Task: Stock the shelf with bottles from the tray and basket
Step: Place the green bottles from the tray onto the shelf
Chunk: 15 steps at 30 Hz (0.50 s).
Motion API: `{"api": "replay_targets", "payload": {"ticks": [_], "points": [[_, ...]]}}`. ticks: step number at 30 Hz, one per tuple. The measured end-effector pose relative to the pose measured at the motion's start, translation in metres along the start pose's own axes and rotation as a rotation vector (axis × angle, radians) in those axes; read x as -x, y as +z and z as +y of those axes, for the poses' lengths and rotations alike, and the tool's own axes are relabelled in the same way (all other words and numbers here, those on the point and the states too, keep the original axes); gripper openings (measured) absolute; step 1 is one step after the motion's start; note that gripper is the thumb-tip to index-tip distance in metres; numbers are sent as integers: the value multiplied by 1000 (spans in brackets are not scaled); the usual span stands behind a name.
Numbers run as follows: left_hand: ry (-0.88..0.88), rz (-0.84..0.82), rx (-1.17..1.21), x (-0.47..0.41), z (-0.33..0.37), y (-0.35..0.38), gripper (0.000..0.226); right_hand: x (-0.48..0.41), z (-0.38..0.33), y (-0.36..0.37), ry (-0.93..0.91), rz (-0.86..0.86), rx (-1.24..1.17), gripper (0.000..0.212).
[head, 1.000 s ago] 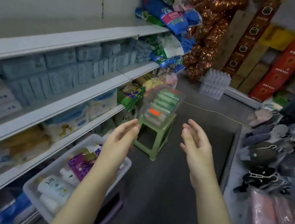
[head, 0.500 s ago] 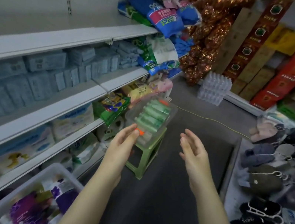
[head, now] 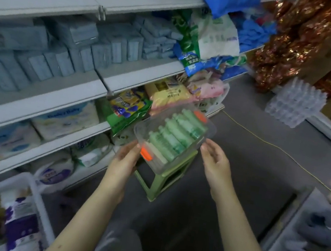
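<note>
A clear plastic tray point(head: 138, 130) with orange handles sits on a green stool point(head: 164, 177) in the aisle. It holds a row of pale green bottles point(head: 171, 137) lying on their sides. My left hand point(head: 126, 160) reaches the tray's near left corner, fingers straight beside the orange handle. My right hand point(head: 216, 163) is at the tray's right edge, fingertips touching or almost touching the rim. Neither hand grips anything. A white basket point(head: 36, 191) with purple and white bottles point(head: 21, 224) stands at the lower left. The white shelf point(head: 59, 99) runs along the left.
The shelves hold blue-grey packs, diaper packs and snack bags. A shrink-wrapped pack of water bottles point(head: 295, 101) stands on the floor behind the stool. A rack of slippers and clothing point(head: 316, 238) lines the right. A thin yellow cord point(head: 267, 142) crosses the floor.
I have come closer to the stool. Both hands moved forward from mid-air and now flank the tray's near end; the basket slid toward the lower left of view.
</note>
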<state>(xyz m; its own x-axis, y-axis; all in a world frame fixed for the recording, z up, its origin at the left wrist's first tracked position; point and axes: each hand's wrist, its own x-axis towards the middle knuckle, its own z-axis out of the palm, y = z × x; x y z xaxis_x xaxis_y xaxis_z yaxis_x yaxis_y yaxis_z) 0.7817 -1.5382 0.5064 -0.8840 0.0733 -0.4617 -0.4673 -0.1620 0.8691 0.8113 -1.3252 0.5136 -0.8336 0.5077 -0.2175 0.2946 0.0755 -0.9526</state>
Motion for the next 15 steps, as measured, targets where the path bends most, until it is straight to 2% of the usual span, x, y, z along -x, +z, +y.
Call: {"api": "replay_targets", "payload": {"ticks": [2, 5, 7, 10, 13, 15], "points": [[-45, 73, 29, -20, -8, 7, 30, -33, 3, 5, 13, 3, 42, 32], [-80, 152, 67, -55, -12, 18, 15, -88, 7, 14, 41, 9, 77, 30], [-84, 166, 63, -85, -19, 23, 24, -125, 16, 22, 73, -25, 131, 28], [-116, 218, 7, -137, -27, 35, 47, -176, 39, 37, 78, -100, 247, 37], [-187, 226, -33, -184, -47, 49, 52, -218, 63, 49, 82, -221, 417, 44], [-244, 240, 20, -207, -64, 58, 59, -244, 79, 56, 86, -272, 517, 49]]}}
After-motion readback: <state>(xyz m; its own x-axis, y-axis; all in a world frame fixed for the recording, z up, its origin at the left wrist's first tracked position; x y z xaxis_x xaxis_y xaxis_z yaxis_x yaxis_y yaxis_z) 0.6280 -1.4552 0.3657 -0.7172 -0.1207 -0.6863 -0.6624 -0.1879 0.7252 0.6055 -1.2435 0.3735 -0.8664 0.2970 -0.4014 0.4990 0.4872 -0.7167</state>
